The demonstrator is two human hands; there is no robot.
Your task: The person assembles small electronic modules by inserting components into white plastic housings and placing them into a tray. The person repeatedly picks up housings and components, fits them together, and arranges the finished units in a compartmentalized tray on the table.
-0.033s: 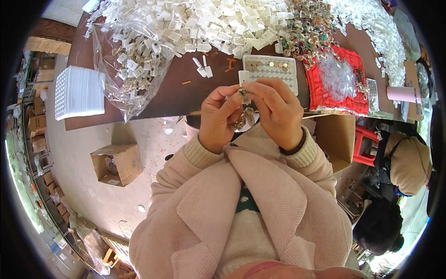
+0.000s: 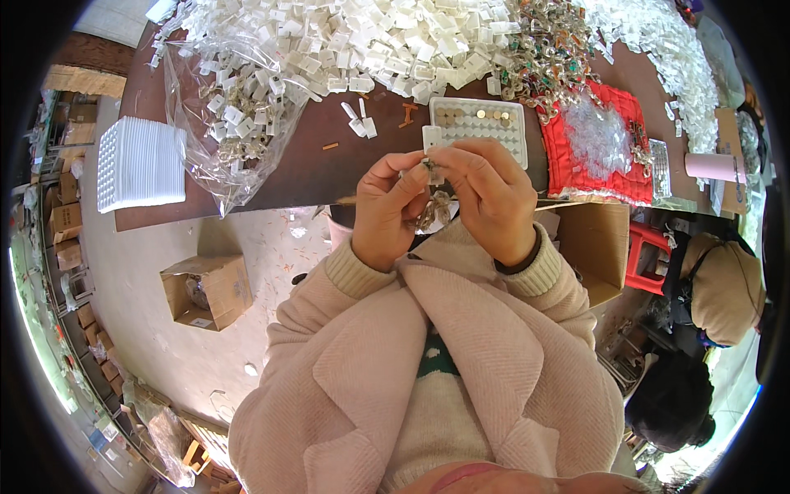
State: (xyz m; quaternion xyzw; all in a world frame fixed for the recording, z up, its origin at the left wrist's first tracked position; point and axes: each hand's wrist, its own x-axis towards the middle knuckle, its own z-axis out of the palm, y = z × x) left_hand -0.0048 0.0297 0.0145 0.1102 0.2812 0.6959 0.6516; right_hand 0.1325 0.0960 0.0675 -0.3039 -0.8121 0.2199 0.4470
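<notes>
brown table top [image 2: 329,132] is spread with loose parts along its far side. white plastic pieces [image 2: 370,41] are heaped at centre and left; clear plastic pieces [image 2: 658,49] are heaped at far right. clear plastic bag [image 2: 230,185], with white and metallic parts inside, is laid at left. mixed glossy parts [image 2: 543,49], coloured and metallic, are piled between the two heaps. red cloth [image 2: 562,165], placed at right, is partly covered by transparent bits. an open cardboard box [image 2: 597,255] is seen below the table edge at right. white trays [image 2: 141,165] are stacked near the left end of the table, and a smaller carton [image 2: 226,288] is set on the floor. a shallow celled tray [image 2: 494,125] is positioned just beyond the hands. right hand [image 2: 498,198]: fingers bent, a pale flat piece [image 2: 432,136] pinched at the fingertips. left hand [image 2: 387,206]: thumb and index finger closed on a small metallic part [image 2: 429,165], which is held right beside the pale piece, above the near table edge; whether the two are joined cannot be told. gold-toned discs [image 2: 481,114] are noted in some tray cells.
</notes>
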